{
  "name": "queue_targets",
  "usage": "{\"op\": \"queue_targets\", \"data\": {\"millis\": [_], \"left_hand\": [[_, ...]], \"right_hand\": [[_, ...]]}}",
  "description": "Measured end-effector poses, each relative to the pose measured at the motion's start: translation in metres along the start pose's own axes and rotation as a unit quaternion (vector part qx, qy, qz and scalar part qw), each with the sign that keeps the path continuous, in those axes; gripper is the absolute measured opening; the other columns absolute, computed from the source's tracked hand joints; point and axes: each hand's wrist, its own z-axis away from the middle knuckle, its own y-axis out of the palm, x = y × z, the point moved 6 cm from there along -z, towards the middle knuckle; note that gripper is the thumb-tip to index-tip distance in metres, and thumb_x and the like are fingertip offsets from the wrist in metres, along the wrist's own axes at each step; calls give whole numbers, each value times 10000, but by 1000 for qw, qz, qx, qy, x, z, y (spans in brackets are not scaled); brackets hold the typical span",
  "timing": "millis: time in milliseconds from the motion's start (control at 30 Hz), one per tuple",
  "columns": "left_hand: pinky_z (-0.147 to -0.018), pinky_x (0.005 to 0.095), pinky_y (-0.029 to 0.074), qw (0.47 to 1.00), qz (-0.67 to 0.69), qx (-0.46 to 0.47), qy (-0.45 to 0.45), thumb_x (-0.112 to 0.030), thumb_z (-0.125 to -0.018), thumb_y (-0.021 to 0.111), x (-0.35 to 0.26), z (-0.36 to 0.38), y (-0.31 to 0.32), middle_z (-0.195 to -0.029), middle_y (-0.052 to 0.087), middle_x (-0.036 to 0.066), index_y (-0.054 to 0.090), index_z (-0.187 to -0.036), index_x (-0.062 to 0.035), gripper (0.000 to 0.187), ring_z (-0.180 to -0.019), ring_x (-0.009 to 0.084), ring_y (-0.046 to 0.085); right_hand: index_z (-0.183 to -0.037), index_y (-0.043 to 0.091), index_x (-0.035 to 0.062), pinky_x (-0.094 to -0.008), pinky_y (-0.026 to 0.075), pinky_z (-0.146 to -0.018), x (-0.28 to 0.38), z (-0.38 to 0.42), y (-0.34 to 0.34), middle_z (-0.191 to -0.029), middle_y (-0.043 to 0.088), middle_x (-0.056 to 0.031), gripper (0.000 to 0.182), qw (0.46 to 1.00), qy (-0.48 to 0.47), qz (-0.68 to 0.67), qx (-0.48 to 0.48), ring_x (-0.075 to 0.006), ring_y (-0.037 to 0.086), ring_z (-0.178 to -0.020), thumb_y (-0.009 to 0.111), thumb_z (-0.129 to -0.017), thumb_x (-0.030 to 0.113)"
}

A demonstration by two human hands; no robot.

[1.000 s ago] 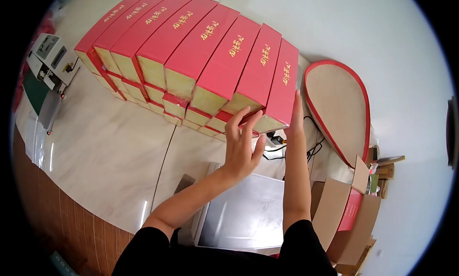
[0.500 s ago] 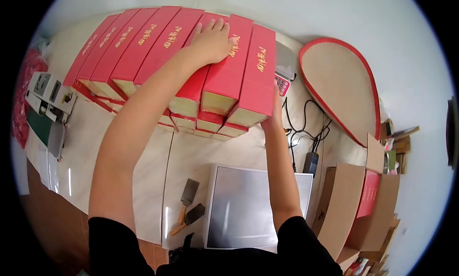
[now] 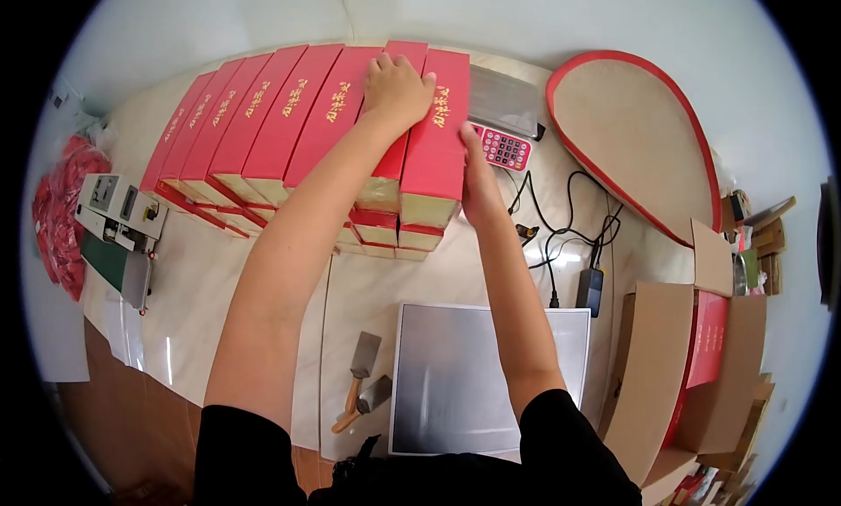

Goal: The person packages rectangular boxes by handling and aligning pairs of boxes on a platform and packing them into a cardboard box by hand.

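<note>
Red gift boxes with gold lettering (image 3: 337,103) stand side by side in a row, on top of a lower layer of similar boxes (image 3: 378,234). My left hand (image 3: 399,90) lies over the top near the row's right end, its fingers apart and slightly bent. Its thumb reaches the edge of the rightmost red box (image 3: 434,155). Against that box's right side rests my right hand (image 3: 478,177), fingers stretched along it and thumb near its top edge. Part of the second box from the right is hidden under my left hand and forearm.
Right of the boxes lie a pink calculator (image 3: 501,147), a black cable with adapter (image 3: 590,291) and a red-rimmed round tray (image 3: 626,138). Nearer are a silver panel (image 3: 486,379), two wooden-handled scrapers (image 3: 363,357) and an open cardboard box (image 3: 648,375). A small machine (image 3: 123,212) stands left.
The rightmost boxes have moved left and sit closer against the row, with both hands on them. The calculator now shows fully. The whole view has shifted slightly.
</note>
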Motion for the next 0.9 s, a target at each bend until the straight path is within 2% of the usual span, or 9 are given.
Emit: {"op": "queue_targets", "data": {"millis": [67, 100, 133, 233, 333, 433, 567, 733, 900], "left_hand": [[-1078, 472, 285, 1000, 7, 16, -5, -487, -897, 473, -1, -10, -7, -1357, 412, 290, 461, -1281, 56, 665, -1278, 427, 363], [-1052, 461, 320, 998, 35, 5, -52, -461, -878, 507, 2, -16, -12, -1314, 453, 282, 493, -1235, 71, 641, -1243, 407, 401], [-1026, 450, 355, 993, 63, -4, -100, -436, -859, 542, 7, -21, -13, -1272, 493, 274, 524, -1188, 86, 617, -1208, 388, 439], [-1007, 445, 380, 994, 21, 11, -103, -435, -861, 526, 14, -44, 2, -1274, 507, 252, 514, -1214, 69, 615, -1208, 387, 456], [-986, 444, 403, 994, -4, 28, -103, -451, -885, 471, 29, -60, -2, -1204, 569, 257, 554, -1186, 64, 602, -1177, 357, 511], [-949, 430, 421, 991, 101, 75, -32, -453, -923, 401, 23, -45, -9, -1075, 599, 328, 611, -1040, 129, 630, -1068, 402, 579], [-998, 366, 385, 944, 208, 240, -85, -545, -942, 384, -1, 13, 4, -1295, 513, 252, 429, -1303, 106, 746, -1202, 318, 509], [-1072, 403, 336, 725, 569, 340, -185, -539, -942, 413, -15, 72, 28, -1519, 238, 122, 123, -1496, -85, 773, -1376, 262, 285], [-1075, 400, 343, 759, 558, 289, -171, -510, -942, 434, -25, 82, 14, -1519, 202, 151, 81, -1498, -95, 778, -1366, 266, 299]], "right_hand": [[-1420, 298, 30, -327, 378, -857, 12, 8, 5, -1079, 499, -37, 866, 998, -14, 46, -38, -133, 457, -920, 546, -815, 598], [-1324, 476, 113, -370, 309, -1004, 13, 14, 6, -1304, 515, -46, 700, 998, 23, 51, -42, -179, 428, -1223, 510, -834, 611], [-1324, 476, 113, -370, 309, -1004, 14, 14, 5, -1304, 515, -46, 700, 998, 20, 46, -43, -179, 428, -1223, 510, -834, 611], [-1354, 437, 128, -421, 282, -1014, 14, 11, 5, -1359, 463, -43, 711, 999, 17, 45, -25, -181, 396, -1246, 497, -833, 608], [-1448, 231, 4, -315, 426, -747, 15, 3, 0, -1028, 537, -44, 826, 997, -57, 46, -32, -115, 480, -882, 544, -861, 495], [-1451, 262, 61, -329, 396, -861, 18, 10, -4, -1232, 530, -79, 790, 999, -30, 8, -19, -168, 466, -1102, 504, -869, 538], [-1371, 416, 96, -321, 422, -913, 21, 4, -21, -1326, 505, -97, 772, 992, -2, -120, 28, -196, 502, -1166, 418, -865, 680], [-1371, 403, 44, -359, 403, -994, 30, 5, -33, -1350, 475, -144, 818, 982, -22, -177, 58, -238, 468, -1229, 404, -869, 690], [-1381, 378, 44, -363, 413, -990, 39, 20, -25, -1372, 448, -141, 813, 975, -63, -203, 59, -245, 458, -1239, 402, -875, 680]]}}
